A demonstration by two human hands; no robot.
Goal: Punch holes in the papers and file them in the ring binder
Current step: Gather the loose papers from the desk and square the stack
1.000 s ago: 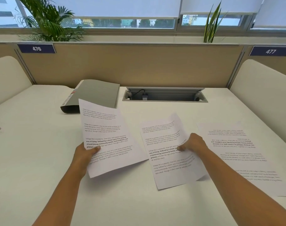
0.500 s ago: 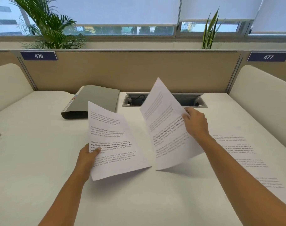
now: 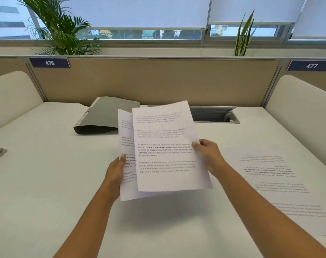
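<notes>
Front sheet [image 3: 166, 146] overlaps rear sheet [image 3: 126, 142], both aloft; grey binder [image 3: 110, 116] closed behind.

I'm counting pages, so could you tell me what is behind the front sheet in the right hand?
A second printed sheet, pinched by the left hand; only its left strip shows. The front sheet covers the rest.

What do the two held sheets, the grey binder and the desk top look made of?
Held sheets: thin white printed paper, matte; thin edges, slight curl.
Grey binder: probably plastic or plastic-covered board, dull satin; its cover bows smoothly.
Desk top: likely white laminate, matte; smooth, no grain visible.
</notes>
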